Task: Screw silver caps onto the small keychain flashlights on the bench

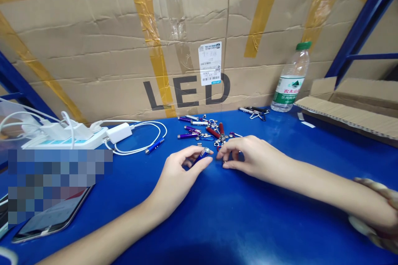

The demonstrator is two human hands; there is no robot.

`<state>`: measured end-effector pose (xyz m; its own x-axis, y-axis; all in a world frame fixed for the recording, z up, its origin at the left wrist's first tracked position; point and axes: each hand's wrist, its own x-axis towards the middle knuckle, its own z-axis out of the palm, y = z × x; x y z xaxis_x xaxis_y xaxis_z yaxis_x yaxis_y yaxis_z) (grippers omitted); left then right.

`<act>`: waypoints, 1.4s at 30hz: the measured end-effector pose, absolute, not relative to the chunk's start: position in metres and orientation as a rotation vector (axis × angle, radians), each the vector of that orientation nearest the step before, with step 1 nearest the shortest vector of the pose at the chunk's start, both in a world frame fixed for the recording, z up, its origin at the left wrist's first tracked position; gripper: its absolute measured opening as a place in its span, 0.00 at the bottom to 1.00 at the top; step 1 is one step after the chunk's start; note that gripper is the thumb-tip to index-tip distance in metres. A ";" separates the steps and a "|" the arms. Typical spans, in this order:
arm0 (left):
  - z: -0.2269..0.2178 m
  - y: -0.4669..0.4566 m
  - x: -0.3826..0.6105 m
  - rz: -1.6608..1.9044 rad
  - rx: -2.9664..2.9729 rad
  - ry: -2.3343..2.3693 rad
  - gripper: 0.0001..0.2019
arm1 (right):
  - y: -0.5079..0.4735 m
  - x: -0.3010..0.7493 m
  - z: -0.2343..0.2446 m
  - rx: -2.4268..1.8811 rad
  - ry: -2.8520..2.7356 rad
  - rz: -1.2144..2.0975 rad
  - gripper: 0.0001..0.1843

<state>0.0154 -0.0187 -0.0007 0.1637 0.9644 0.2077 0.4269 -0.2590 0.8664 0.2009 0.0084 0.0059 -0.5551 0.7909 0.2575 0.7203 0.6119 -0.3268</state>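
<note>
My left hand [178, 174] is closed around a small blue penlight [202, 155], whose silver end points up and to the right between thumb and fingers. Just to its right, my right hand [245, 155] is pinched; a tiny shiny bit shows at the fingertips, too small to name. Beyond both hands lies a loose group of penlights: purple ones [189, 136], a silver one [199, 123] and red ones [213, 133]. Small clips and round silver pieces [217, 143] are scattered among them, partly hidden by my right hand.
Another blue penlight [154, 146] lies by a white cable and adapter [119, 133]. A power strip [93, 137] and phone [56, 215] are at left. Black and silver penlights [253, 111], a water bottle [287, 83] and a carton [348, 112] stand right, before a large cardboard box [105, 49].
</note>
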 end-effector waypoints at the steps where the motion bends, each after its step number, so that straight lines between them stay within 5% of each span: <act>1: -0.001 -0.019 0.015 1.054 1.786 1.325 0.11 | 0.008 0.201 0.006 -1.209 -2.467 0.257 0.06; 8: -0.002 -0.019 0.015 1.076 1.792 1.341 0.10 | 0.009 0.205 0.010 -1.286 -2.434 0.046 0.04; 14: -0.002 -0.019 0.013 1.058 1.911 1.290 0.07 | 0.006 0.197 0.020 -1.118 -2.124 0.489 0.09; 28: -0.003 -0.020 0.013 1.058 2.046 1.124 0.08 | 0.001 0.188 0.011 -1.072 -2.027 0.962 0.17; 36: -0.003 -0.020 0.017 1.052 1.932 1.341 0.12 | 0.009 0.212 0.038 -1.258 -2.256 -0.039 0.06; 42: -0.004 -0.019 0.016 1.019 1.918 1.338 0.12 | 0.020 0.221 0.030 -1.647 -2.470 -0.218 0.09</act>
<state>0.0158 -0.0190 -0.0041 0.2045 0.9444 0.2575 0.4993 -0.3269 0.8024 0.2207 0.0202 0.0297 -0.3781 0.9001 0.2165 0.9241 0.3810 0.0298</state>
